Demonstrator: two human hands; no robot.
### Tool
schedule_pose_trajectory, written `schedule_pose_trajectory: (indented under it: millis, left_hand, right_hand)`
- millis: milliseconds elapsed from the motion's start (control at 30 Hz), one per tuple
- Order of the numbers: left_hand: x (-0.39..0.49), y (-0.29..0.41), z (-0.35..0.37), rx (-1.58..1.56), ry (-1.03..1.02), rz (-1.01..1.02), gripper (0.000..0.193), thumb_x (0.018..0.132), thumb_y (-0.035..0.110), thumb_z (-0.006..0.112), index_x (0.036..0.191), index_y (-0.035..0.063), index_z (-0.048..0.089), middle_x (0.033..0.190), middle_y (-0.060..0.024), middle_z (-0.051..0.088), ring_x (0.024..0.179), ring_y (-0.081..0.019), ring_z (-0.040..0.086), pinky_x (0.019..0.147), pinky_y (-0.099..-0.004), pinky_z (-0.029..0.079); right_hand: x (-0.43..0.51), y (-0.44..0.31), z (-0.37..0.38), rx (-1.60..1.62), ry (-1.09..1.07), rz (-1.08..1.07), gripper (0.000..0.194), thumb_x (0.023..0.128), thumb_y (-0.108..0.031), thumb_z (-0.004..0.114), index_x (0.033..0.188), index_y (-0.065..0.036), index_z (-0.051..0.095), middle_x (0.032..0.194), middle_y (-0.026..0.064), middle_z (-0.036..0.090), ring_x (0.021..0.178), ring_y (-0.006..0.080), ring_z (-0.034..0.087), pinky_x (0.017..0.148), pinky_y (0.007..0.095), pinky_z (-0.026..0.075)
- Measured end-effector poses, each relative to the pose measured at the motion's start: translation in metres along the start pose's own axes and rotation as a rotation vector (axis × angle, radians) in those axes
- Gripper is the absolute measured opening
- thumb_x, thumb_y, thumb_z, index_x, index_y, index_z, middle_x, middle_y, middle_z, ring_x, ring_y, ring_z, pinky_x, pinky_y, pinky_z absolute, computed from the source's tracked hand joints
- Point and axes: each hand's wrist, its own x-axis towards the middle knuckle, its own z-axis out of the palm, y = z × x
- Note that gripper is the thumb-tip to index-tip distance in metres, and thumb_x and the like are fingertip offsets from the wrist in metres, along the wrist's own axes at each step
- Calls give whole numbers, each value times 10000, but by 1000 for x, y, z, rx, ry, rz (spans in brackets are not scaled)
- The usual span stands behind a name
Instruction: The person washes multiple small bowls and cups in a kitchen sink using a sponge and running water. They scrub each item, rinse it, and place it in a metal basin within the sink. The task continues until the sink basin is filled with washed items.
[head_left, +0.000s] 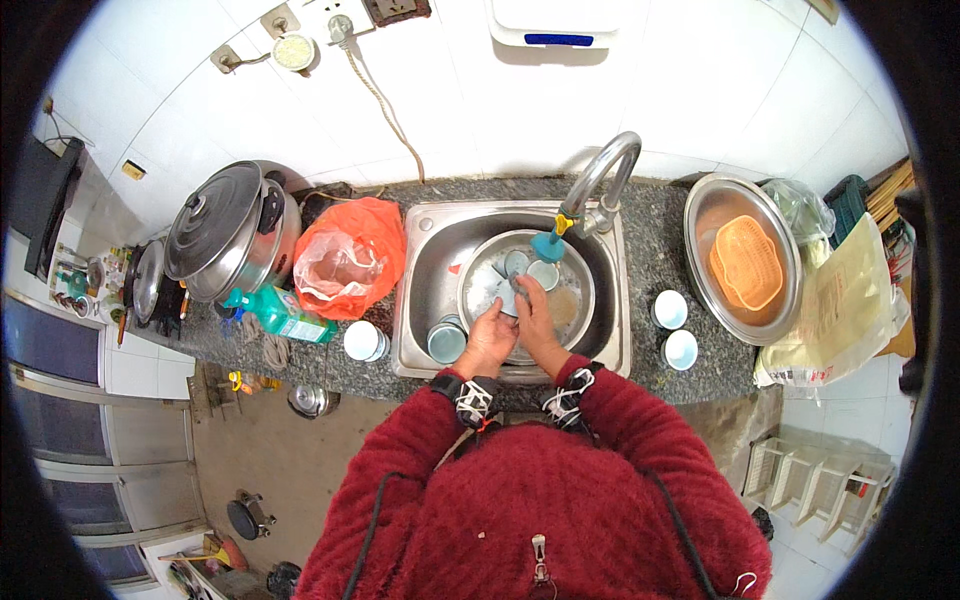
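Observation:
My left hand (491, 339) grips a pale cup (507, 300) low over a round metal basin (589, 300). Against the cup's other side are the fingers of my right hand (538, 319). Something small and grey shows at those fingertips, too unclear to name. Beyond my hands, a pale cup (543, 275) and a second small cup (516, 262) are in the basin. The basin stands inside a stainless steel sink (431, 247). More cups (446, 343) rest in the sink's near left corner, outside the basin.
A chrome faucet (611, 154) with a blue nozzle (547, 247) arches over the basin. Left are stacked cups (364, 341), a green bottle (289, 315), a red plastic bag (382, 232) and a large lidded pot (225, 232). Two cups (670, 309) and a metal bowl holding an orange basket (746, 262) stand right.

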Motion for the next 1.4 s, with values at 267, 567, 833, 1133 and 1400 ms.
schedule_pose_trajectory:
  millis: [267,567,833,1133,1400]
  left_hand:
    - [-24,2,12,294,-16,-70,446,968,272,511,1363,94,405,1346,-93,511,1189,-292,519,1010,-547,393]
    - [7,-10,-35,1911,61,183,326,909,280,555,931,-34,637,871,-271,645,842,-410,640,756,-474,482]
    - [37,-24,-58,2121,-150,-107,300,881,270,520,964,17,658,998,-218,665,955,-412,626,801,-499,494]
    - [24,-13,-47,1930,-105,-31,436,879,324,569,1169,2,609,1125,-234,635,1063,-400,594,906,-440,472]
    - [13,-2,-19,1683,-13,3,398,933,294,564,1127,-50,614,1062,-172,673,1010,-238,630,882,-347,477]
  right_hand:
    - [27,50,-30,660,-274,1137,297,934,-276,525,1137,-84,627,1035,84,631,937,200,595,788,429,485]
    - [43,117,-51,-467,-369,385,416,830,-266,649,1186,-72,557,1170,193,552,999,397,590,881,464,478]
    - [52,132,-28,-598,-517,230,481,769,-215,720,1164,-8,537,1160,203,508,1073,400,542,905,473,461]
    - [42,162,-20,-647,-708,170,273,862,-221,574,1022,-6,624,983,218,632,931,422,613,809,503,489]
    - [61,155,-33,-319,-424,417,317,819,-238,638,1047,-20,608,993,247,649,967,438,603,837,487,484]
